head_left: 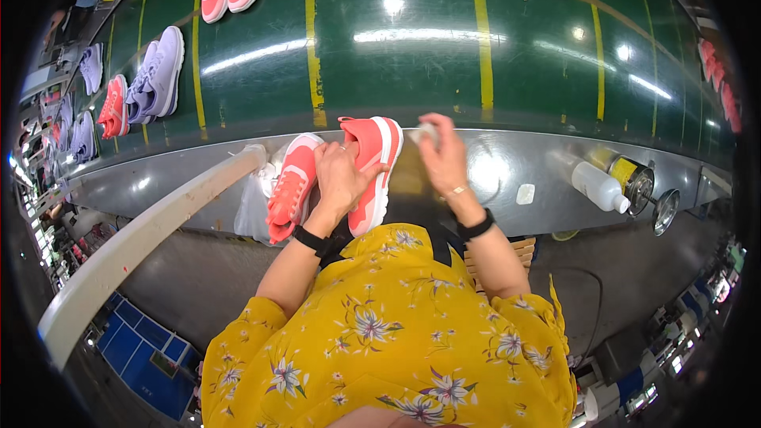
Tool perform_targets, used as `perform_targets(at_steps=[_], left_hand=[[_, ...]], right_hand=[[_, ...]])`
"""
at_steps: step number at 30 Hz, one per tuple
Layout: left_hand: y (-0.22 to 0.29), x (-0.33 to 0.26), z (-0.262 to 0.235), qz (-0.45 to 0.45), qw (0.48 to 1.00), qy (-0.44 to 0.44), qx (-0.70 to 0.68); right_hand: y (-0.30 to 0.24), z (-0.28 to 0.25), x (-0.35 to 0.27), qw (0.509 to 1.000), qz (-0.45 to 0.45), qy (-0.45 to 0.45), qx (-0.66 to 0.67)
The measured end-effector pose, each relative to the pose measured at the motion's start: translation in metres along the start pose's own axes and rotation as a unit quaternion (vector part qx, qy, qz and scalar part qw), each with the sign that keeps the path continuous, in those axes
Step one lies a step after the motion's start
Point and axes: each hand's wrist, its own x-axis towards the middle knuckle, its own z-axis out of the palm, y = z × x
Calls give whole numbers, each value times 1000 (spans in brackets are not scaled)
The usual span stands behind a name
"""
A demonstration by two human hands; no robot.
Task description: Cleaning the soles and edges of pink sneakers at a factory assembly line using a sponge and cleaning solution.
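Over the steel ledge (pixel 511 210), the person's left hand (pixel 341 178) clasps a coral running shoe (pixel 387 160), fingers curled across its upper; its mate (pixel 292 186) sits just left. The right hand (pixel 447 160), blurred, pinches a small whitish wad (pixel 426 132) near the heel.

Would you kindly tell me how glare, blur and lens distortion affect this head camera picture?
Head view: white light streaks reflect off the green conveyor belt, and glare whitens part of the metal ledge; the right hand looks blurrier than the left hand; fisheye distortion bows the belt's near edge.
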Motion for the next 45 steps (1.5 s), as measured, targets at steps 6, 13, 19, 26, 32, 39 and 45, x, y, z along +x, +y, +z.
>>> perform_targets(at_steps=[6, 13, 19, 26, 32, 39, 45], left_hand=[[-5, -2, 13, 4, 1000, 10, -28], [8, 3, 28, 19, 995, 67, -75], [14, 0, 38, 33, 994, 80, -60], [18, 4, 43, 30, 994, 75, -80], [19, 2, 45, 45, 993, 84, -68], [23, 8, 41, 48, 994, 70, -66], [21, 2, 47, 52, 993, 80, -65]], right_hand=[[-19, 64, 31, 992, -47, 28, -116], [-11, 56, 31, 981, -74, 42, -172], [-14, 52, 33, 980, -25, 13, -195], [-4, 43, 38, 988, -21, -17, -151], [-6, 40, 26, 989, 22, -22, -148], [-5, 42, 64, 981, 19, -117, -153], [-3, 33, 37, 986, 30, -70, -147]])
